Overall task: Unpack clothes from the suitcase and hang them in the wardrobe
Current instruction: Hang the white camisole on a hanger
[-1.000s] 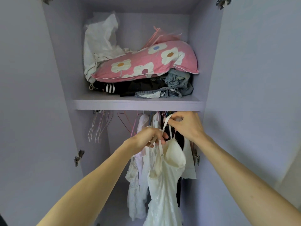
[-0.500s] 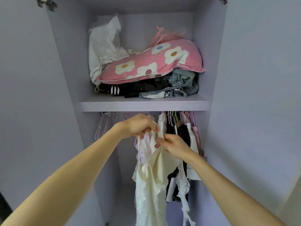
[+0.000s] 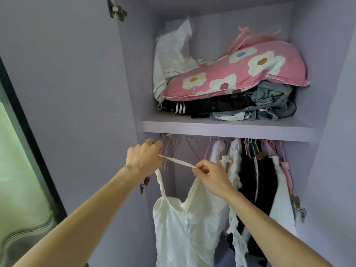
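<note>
A white strappy dress (image 3: pixel 185 226) hangs from my hands inside the open lilac wardrobe (image 3: pixel 227 129). My left hand (image 3: pixel 143 158) grips the dress straps up near the left end of the rail, beside a bunch of empty pink hangers (image 3: pixel 170 146). My right hand (image 3: pixel 211 176) pinches one strap, pulled taut between both hands, and also holds the top of the bodice. Hung clothes (image 3: pixel 256 180), white, black and pink, fill the right part of the rail. The suitcase is out of view.
The upper shelf holds a pink flowered pillow (image 3: pixel 237 72), a white cloth (image 3: pixel 173 53), and folded black and denim clothes (image 3: pixel 250 106). The left door (image 3: pixel 63 83) stands open with hinges showing. A dark-framed glass panel (image 3: pixel 17 160) is at the far left.
The view has swung left. My left hand moved the dress left, toward the empty hangers. My right hand drew one strap out taut between my hands.
</note>
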A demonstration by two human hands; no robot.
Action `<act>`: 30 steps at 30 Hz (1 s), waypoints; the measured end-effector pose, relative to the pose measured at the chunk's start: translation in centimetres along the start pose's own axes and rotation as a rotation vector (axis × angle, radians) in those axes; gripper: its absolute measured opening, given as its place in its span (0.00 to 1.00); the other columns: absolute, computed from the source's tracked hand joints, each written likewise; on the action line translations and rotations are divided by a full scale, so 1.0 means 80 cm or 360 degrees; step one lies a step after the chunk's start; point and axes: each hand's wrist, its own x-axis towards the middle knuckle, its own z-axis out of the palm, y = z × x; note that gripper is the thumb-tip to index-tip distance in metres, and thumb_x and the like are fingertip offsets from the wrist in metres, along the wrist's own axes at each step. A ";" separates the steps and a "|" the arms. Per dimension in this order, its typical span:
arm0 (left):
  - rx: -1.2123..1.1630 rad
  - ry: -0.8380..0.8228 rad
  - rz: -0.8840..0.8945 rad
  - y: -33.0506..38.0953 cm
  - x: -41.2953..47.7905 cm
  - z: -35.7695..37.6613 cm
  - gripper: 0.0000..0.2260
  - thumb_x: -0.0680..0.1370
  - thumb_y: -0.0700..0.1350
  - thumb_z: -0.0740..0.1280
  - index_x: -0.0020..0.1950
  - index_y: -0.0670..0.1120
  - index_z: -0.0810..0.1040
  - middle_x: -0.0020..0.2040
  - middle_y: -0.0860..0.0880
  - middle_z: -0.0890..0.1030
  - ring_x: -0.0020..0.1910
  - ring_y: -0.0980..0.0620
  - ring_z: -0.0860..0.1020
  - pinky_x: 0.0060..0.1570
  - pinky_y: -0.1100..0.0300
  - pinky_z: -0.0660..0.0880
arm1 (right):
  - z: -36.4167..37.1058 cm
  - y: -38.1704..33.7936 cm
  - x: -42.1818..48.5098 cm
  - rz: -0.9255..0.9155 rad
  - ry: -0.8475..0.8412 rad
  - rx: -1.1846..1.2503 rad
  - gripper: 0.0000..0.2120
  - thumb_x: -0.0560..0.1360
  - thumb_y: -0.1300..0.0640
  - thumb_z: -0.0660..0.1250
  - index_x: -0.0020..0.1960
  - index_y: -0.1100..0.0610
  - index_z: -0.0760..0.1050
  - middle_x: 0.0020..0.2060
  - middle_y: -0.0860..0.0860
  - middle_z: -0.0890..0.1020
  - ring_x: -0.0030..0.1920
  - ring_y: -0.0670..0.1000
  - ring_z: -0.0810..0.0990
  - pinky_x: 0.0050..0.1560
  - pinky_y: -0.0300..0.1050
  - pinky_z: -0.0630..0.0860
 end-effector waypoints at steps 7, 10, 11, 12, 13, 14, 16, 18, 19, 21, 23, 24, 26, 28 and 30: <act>0.0526 0.0017 0.0011 -0.117 0.064 0.002 0.20 0.75 0.45 0.60 0.67 0.55 0.75 0.70 0.50 0.73 0.73 0.49 0.64 0.75 0.48 0.54 | 0.065 0.011 0.061 0.0270 0.0059 -0.0018 0.05 0.79 0.56 0.64 0.47 0.48 0.78 0.43 0.40 0.82 0.46 0.43 0.80 0.43 0.32 0.72; 0.0818 -0.0069 0.0019 -0.153 0.085 0.015 0.20 0.79 0.50 0.56 0.72 0.53 0.71 0.77 0.47 0.65 0.79 0.45 0.53 0.75 0.39 0.44 | 0.100 0.014 0.090 0.0343 -0.0012 -0.0099 0.03 0.79 0.54 0.65 0.51 0.47 0.76 0.46 0.41 0.82 0.50 0.47 0.81 0.51 0.41 0.76; 0.0887 -0.0088 0.0009 -0.161 0.089 0.022 0.21 0.80 0.52 0.55 0.73 0.52 0.69 0.78 0.45 0.61 0.79 0.44 0.50 0.75 0.37 0.42 | 0.112 0.014 0.099 0.0355 -0.0052 -0.0132 0.04 0.79 0.53 0.64 0.53 0.47 0.76 0.47 0.42 0.82 0.51 0.48 0.80 0.53 0.43 0.76; 0.0941 -0.0101 0.0002 -0.166 0.090 0.029 0.22 0.81 0.53 0.54 0.75 0.52 0.67 0.80 0.44 0.58 0.80 0.43 0.47 0.74 0.36 0.39 | 0.122 0.013 0.106 0.0371 -0.0092 -0.0154 0.06 0.79 0.53 0.64 0.55 0.47 0.76 0.49 0.43 0.81 0.52 0.48 0.80 0.54 0.43 0.76; 0.0976 -0.0105 0.0006 -0.170 0.092 0.038 0.23 0.81 0.54 0.54 0.75 0.51 0.66 0.81 0.44 0.54 0.80 0.43 0.45 0.74 0.35 0.37 | 0.132 0.012 0.114 0.0385 -0.0130 -0.0169 0.07 0.79 0.52 0.64 0.57 0.48 0.75 0.50 0.44 0.81 0.51 0.48 0.79 0.54 0.42 0.75; 0.1001 -0.0096 0.0018 -0.174 0.092 0.048 0.23 0.81 0.54 0.54 0.76 0.51 0.66 0.81 0.44 0.51 0.80 0.43 0.43 0.74 0.35 0.35 | 0.143 0.012 0.122 0.0400 -0.0172 -0.0180 0.08 0.79 0.53 0.63 0.58 0.49 0.75 0.50 0.45 0.80 0.51 0.48 0.78 0.52 0.41 0.73; 0.1001 -0.0036 0.0046 -0.182 0.094 0.069 0.24 0.81 0.54 0.54 0.76 0.50 0.66 0.82 0.43 0.47 0.80 0.43 0.40 0.73 0.35 0.31 | 0.162 0.012 0.138 0.0421 -0.0243 -0.0205 0.10 0.79 0.52 0.62 0.60 0.50 0.74 0.51 0.46 0.80 0.51 0.49 0.77 0.51 0.39 0.70; 0.1033 0.0008 0.0089 -0.192 0.099 0.091 0.27 0.81 0.55 0.52 0.79 0.49 0.61 0.81 0.42 0.42 0.79 0.41 0.37 0.71 0.35 0.29 | 0.181 0.013 0.160 0.0426 -0.0301 -0.0233 0.13 0.79 0.52 0.62 0.63 0.51 0.74 0.55 0.47 0.80 0.56 0.51 0.78 0.53 0.40 0.71; 0.1063 0.0021 0.0124 -0.197 0.103 0.102 0.28 0.82 0.56 0.51 0.81 0.48 0.56 0.81 0.41 0.39 0.79 0.40 0.35 0.71 0.35 0.28 | 0.191 0.015 0.173 0.0417 -0.0323 -0.0256 0.14 0.79 0.51 0.62 0.64 0.51 0.73 0.57 0.47 0.80 0.58 0.52 0.78 0.55 0.41 0.71; 0.1160 0.0052 0.0171 -0.204 0.110 0.123 0.30 0.83 0.57 0.48 0.82 0.47 0.47 0.79 0.38 0.34 0.77 0.37 0.31 0.70 0.34 0.27 | 0.208 0.022 0.199 0.0408 -0.0375 -0.0301 0.16 0.80 0.51 0.62 0.66 0.53 0.72 0.60 0.49 0.79 0.60 0.53 0.77 0.55 0.41 0.72; 0.1246 0.0101 0.0200 -0.209 0.118 0.145 0.30 0.83 0.57 0.45 0.81 0.46 0.40 0.77 0.36 0.30 0.75 0.35 0.29 0.68 0.33 0.26 | 0.227 0.036 0.223 0.0406 -0.0405 -0.0329 0.17 0.80 0.51 0.62 0.67 0.54 0.71 0.61 0.50 0.79 0.59 0.53 0.77 0.54 0.42 0.72; 0.1259 0.0140 0.0200 -0.210 0.121 0.149 0.30 0.83 0.57 0.44 0.81 0.46 0.38 0.76 0.36 0.29 0.75 0.35 0.28 0.68 0.33 0.26 | 0.232 0.042 0.232 0.0419 -0.0406 -0.0336 0.17 0.80 0.51 0.62 0.67 0.54 0.70 0.61 0.51 0.78 0.57 0.53 0.77 0.55 0.43 0.73; 0.1288 0.0216 0.0184 -0.215 0.129 0.161 0.30 0.83 0.58 0.43 0.81 0.46 0.37 0.76 0.36 0.28 0.75 0.35 0.28 0.68 0.33 0.26 | 0.248 0.059 0.256 0.0434 -0.0382 -0.0332 0.18 0.80 0.51 0.61 0.68 0.55 0.69 0.62 0.52 0.78 0.58 0.54 0.77 0.56 0.46 0.74; 0.1329 0.0269 0.0177 -0.222 0.137 0.175 0.31 0.83 0.59 0.42 0.81 0.47 0.36 0.77 0.37 0.29 0.76 0.35 0.30 0.69 0.33 0.28 | 0.273 0.078 0.279 0.0456 -0.0348 -0.0338 0.20 0.80 0.50 0.61 0.70 0.56 0.67 0.65 0.54 0.76 0.61 0.56 0.76 0.58 0.47 0.74; 0.1372 0.0313 0.0174 -0.225 0.139 0.185 0.31 0.83 0.60 0.42 0.81 0.47 0.37 0.77 0.37 0.30 0.76 0.35 0.31 0.69 0.33 0.29 | 0.295 0.093 0.292 0.0485 -0.0300 -0.0299 0.25 0.81 0.50 0.60 0.75 0.58 0.61 0.69 0.56 0.72 0.67 0.59 0.73 0.63 0.49 0.71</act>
